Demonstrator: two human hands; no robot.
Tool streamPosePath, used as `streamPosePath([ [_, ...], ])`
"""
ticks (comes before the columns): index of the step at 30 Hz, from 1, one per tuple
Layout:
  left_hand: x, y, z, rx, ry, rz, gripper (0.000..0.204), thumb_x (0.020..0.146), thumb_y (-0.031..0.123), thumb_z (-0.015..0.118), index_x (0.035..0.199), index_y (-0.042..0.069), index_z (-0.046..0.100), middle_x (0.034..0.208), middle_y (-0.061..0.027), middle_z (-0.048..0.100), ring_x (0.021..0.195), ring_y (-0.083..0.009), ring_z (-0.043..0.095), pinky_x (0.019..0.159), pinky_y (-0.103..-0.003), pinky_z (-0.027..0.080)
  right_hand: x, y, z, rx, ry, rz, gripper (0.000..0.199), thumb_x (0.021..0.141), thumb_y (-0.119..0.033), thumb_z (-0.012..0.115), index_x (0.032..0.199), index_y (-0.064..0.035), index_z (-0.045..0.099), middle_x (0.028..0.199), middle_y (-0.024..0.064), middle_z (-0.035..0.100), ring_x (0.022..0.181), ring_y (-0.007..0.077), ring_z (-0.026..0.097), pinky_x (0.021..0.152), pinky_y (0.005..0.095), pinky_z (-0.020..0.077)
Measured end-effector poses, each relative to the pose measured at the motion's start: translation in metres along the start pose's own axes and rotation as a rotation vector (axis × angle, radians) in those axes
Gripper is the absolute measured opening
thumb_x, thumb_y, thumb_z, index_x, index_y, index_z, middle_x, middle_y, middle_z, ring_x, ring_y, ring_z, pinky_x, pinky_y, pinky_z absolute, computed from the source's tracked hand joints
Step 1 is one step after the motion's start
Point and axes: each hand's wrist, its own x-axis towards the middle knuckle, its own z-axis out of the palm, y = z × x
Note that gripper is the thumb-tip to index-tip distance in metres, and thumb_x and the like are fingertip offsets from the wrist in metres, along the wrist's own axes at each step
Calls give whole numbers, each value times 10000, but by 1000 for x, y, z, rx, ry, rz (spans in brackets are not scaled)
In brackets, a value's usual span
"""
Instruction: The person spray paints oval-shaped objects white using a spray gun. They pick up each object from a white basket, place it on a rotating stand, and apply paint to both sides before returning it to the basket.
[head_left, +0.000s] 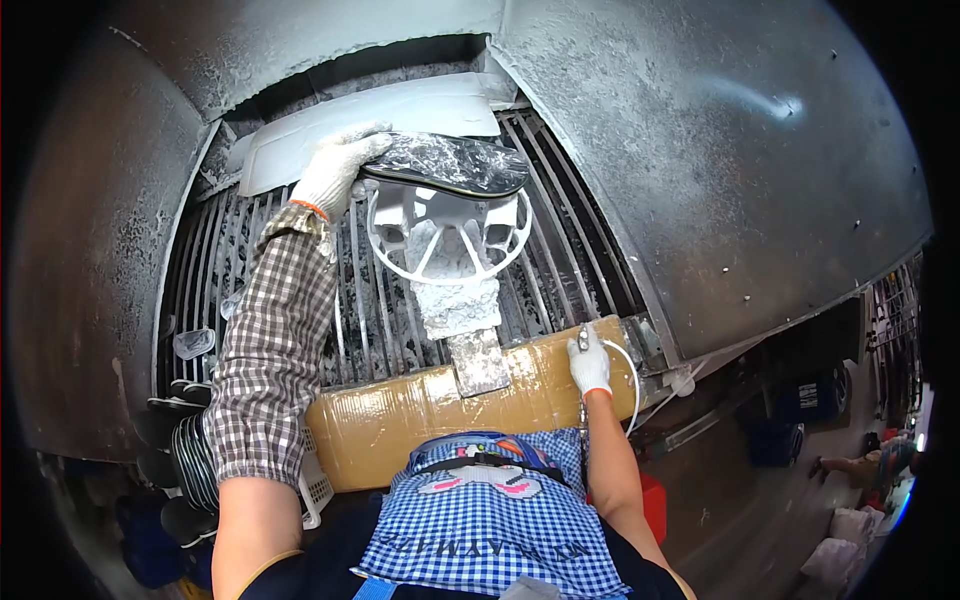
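Note:
My left hand (342, 165), in a white knit glove, grips one end of a dark insole-shaped piece (450, 163) with white marbled streaks. It is held over a white-coated spoked ring (484, 273), and covers the ring's far side. My right hand (590, 365), also gloved, is closed around a small metal-tipped tool (584, 337) above a taped brown cardboard pad (370, 430). A thin white hose (636, 385) curves beside this hand; where it joins the tool is hard to make out.
Metal slats (350, 300) caked with white residue lie beneath the ring, between tall metal walls (700, 180). A pale sheet (300, 150) leans at the back. At the left stand several dark sole-shaped pieces (190, 455) beside a white plastic basket (316, 480). Blue bins (775, 445) are at the right.

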Motion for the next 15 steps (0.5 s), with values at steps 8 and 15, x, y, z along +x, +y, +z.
streamPosePath([
  [8, 9, -9, 10, 340, 121, 99, 478, 953, 233, 796, 1352, -20, 721, 1067, -89, 788, 769, -95, 696, 534, -226, 522, 1, 7, 6, 22, 42, -29, 656, 1001, -345, 680, 1589, -115, 503, 1262, 305, 714, 1171, 481, 680, 1030, 528, 520],
  [15, 14, -23, 2, 531, 155, 144, 350, 938, 208, 793, 1204, -20, 787, 1032, -104, 801, 867, -146, 729, 760, -278, 587, 1, 5, 5, 2, 30, -23, 651, 1005, -353, 670, 1588, -119, 499, 1218, 320, 721, 1129, 492, 693, 1002, 544, 532],
])
